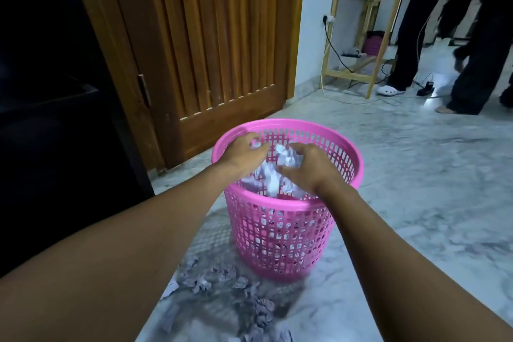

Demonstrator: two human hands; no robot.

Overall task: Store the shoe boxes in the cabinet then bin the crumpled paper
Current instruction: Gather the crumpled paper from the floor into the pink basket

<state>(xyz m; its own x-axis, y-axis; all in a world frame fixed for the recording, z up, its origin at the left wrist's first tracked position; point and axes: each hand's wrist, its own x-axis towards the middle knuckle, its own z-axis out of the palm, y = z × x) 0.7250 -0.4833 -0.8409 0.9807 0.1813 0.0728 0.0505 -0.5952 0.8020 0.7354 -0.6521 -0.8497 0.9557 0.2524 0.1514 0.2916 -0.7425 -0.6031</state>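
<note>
Above marble floor point(416, 175), left hand point(241, 154) and right hand point(308, 168) clamp crumpled paper point(288, 159) over the pink bin point(291, 204) (fingertips mostly hidden).

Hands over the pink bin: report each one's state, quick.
Left hand: grips a small paper wad above the pink bin.
Right hand: grips a larger paper wad.

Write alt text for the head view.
The left hand grips one paper wad and the right hand a second wad above a pink bin already holding paper. More loose wads lie on the marble floor near the bin, toward the camera; a wooden door stands behind it.
</note>
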